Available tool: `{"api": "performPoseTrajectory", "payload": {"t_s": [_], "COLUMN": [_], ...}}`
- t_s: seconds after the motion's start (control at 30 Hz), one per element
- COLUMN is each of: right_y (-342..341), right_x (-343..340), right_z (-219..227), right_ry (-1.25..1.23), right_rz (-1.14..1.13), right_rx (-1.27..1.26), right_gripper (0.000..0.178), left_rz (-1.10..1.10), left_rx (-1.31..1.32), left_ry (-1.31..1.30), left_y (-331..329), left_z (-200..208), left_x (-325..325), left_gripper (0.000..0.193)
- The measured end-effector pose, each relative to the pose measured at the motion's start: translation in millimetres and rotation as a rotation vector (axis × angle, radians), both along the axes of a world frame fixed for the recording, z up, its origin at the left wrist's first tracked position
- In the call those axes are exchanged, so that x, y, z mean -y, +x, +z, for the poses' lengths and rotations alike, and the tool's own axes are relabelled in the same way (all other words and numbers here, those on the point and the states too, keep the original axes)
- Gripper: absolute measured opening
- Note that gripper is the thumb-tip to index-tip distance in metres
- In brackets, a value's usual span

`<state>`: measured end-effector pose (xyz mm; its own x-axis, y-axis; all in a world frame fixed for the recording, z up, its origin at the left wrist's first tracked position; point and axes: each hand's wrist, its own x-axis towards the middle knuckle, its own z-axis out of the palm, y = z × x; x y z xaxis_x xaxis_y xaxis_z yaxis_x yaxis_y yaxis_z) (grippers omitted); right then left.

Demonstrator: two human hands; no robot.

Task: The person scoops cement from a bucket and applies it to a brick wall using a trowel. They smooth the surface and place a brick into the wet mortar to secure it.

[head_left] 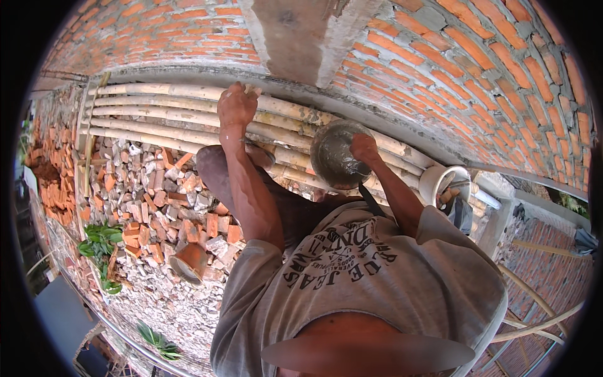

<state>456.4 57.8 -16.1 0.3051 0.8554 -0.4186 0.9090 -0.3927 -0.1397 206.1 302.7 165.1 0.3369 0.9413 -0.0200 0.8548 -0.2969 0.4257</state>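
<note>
My left hand (pixel 237 108) is raised over bamboo poles (pixel 157 114) beside the wall. Its fingers are curled closed; a small pale bit shows at the fingertips, too small to name. Further right, my right hand (pixel 363 149) reaches into a round bucket (pixel 319 164) of wet grey mortar (pixel 339 146). That hand is closed, apparently round the handle of a trowel (pixel 358 167); just a grey edge of it shows beside the hand, the rest hidden. The bucket rests on the poles.
A brick wall (pixel 452 69) with a rough concrete column (pixel 292 41) rises ahead. A pale bucket (pixel 433 182) stands at right. Below left lie broken bricks (pixel 147 207) and an overturned bucket (pixel 188 262). Green plants (pixel 100 240) grow there. More poles (pixel 534 327) cross at lower right.
</note>
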Motion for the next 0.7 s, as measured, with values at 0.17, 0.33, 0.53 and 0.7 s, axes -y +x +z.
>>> {"api": "performPoseTrajectory", "payload": {"t_s": [0.17,0.33,0.53,0.7], "right_y": [0,-2,-3,-2], "right_x": [0,-3,-5,-3], "right_z": [1,10,14,10], "right_ry": [-0.038,-0.113,-0.097,-0.067], "right_rz": [-0.011,-0.034,-0.042,-0.009], "right_rx": [0.008,-0.019,-0.023,0.0], "right_gripper": [0.015,0.017,0.018,0.018], "left_rz": [-0.014,-0.043,-0.033,-0.044], "left_rx": [0.028,0.045,0.012,0.018], "left_ry": [0.044,0.047,0.019,0.016], "left_y": [-3,-5,-3,-5], "left_z": [-7,-9,-6,-6], "left_x": [-2,-4,-4,-3], "left_gripper": [0.038,0.039,0.04,0.042]}}
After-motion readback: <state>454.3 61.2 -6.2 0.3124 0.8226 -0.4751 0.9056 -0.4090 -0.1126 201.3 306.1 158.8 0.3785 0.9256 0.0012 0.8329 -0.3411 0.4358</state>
